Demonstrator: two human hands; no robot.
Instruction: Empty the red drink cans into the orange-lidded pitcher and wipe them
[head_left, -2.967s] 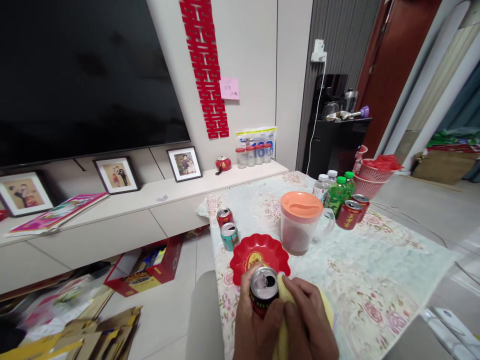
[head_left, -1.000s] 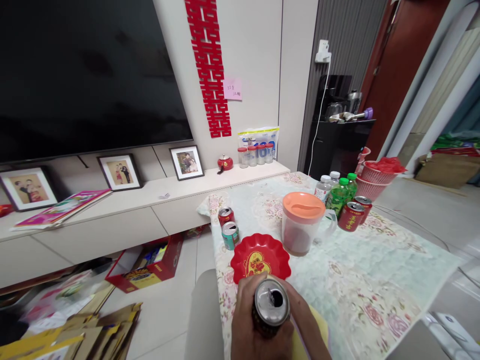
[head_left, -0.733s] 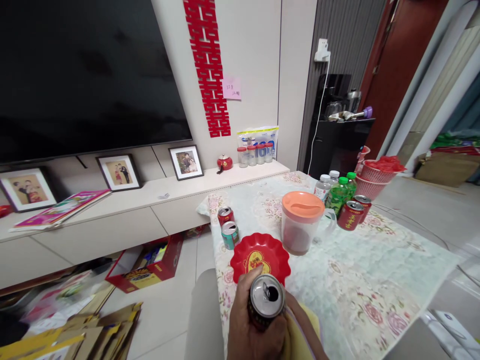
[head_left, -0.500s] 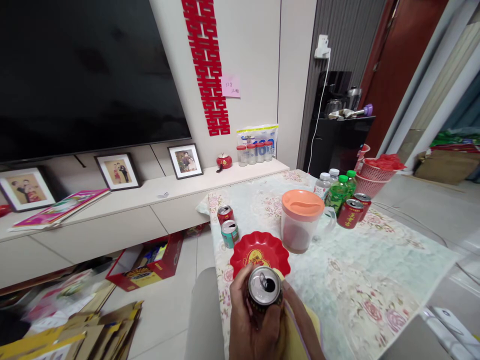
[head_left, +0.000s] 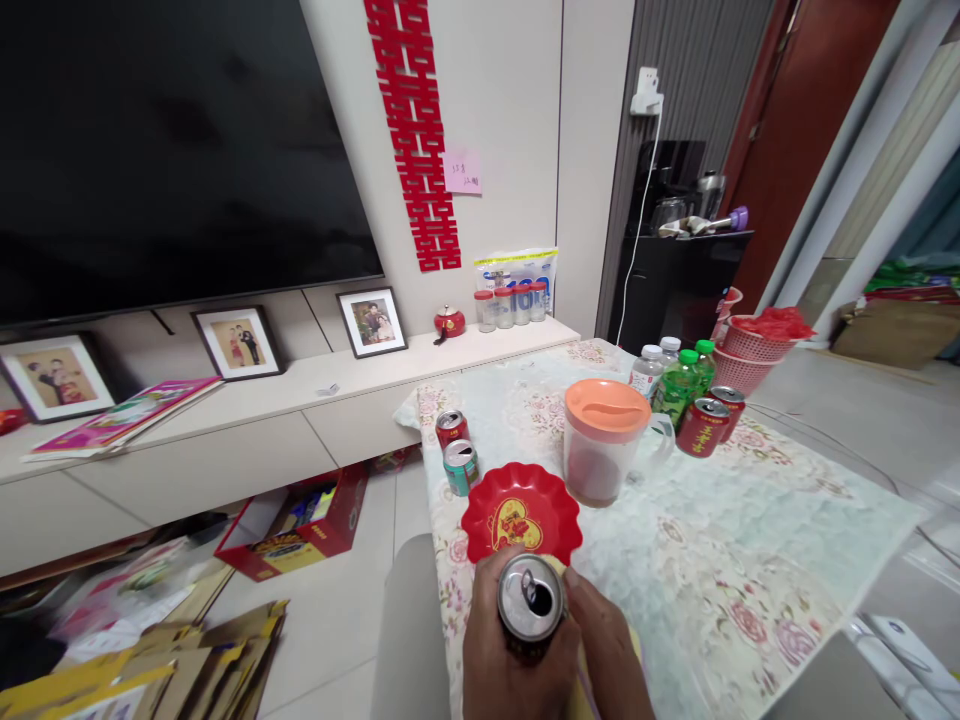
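An opened drink can (head_left: pixel 531 598) stands nearly upright between my hands, its silver top with raised pull tab and dark mouth facing me. My left hand (head_left: pixel 506 665) is wrapped around its side. On the other side, my right hand (head_left: pixel 609 645) is closed on a yellow cloth (head_left: pixel 583 698) against the can; most of the cloth is hidden under the fingers. Just beyond lies a red scalloped plate (head_left: pixel 559 505) with a gold heart design. Left of it are a teal can (head_left: pixel 460 470) and a red can (head_left: pixel 451 430), both opened.
A clear pitcher (head_left: pixel 600 465) with an orange lid stands behind the plate. To its right are two red cans (head_left: pixel 703 428), several bottles (head_left: pixel 679 385) and pink baskets (head_left: pixel 746 350). The floral tablecloth (head_left: pixel 720 540) covers the table. A red box (head_left: pixel 300 545) sits on the floor.
My right hand has shifted up and closer around the can, so less of the yellow cloth shows. The can has moved slightly down within the view.
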